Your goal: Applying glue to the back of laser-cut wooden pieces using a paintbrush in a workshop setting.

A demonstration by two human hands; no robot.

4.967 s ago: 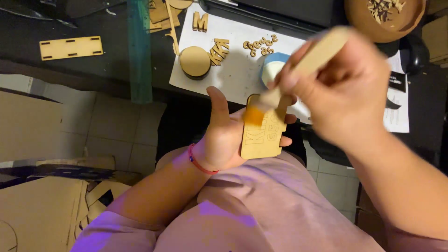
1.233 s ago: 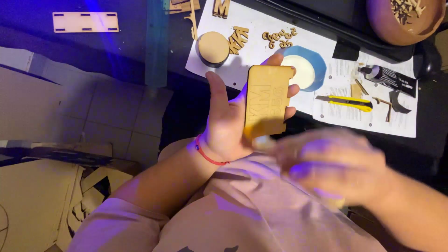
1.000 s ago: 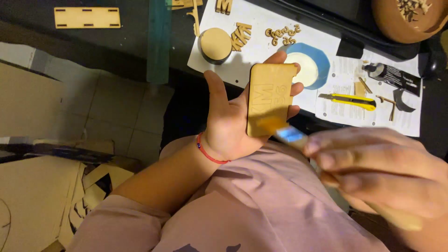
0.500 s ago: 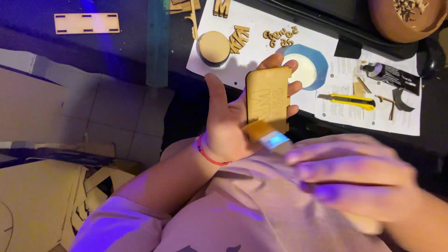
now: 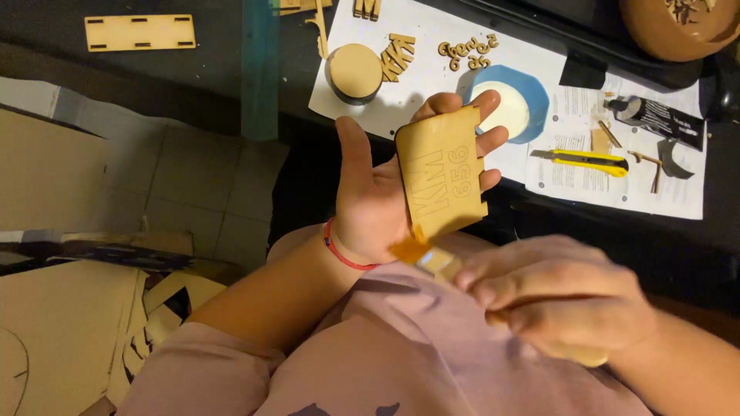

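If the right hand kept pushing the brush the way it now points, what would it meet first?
Probably the lower edge of the wooden plaque held in the left hand: the right hand aims the brush up-left, bristles apparently touching it already.

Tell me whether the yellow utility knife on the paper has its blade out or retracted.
Cannot tell. The yellow utility knife lies flat on the printed sheet, untouched by either hand, but its tip is too small to show a blade.

We see a plaque (image 5: 441, 181) of thin matt wood with cut-out characters, and a brush (image 5: 432, 260) with orange bristles and a pale wooden handle. Behind lie matt white paper (image 5: 432, 85), wooden letters (image 5: 468, 52), a glossy yellow plastic knife (image 5: 580, 160), and our shirt (image 5: 385, 347) is soft cloth.
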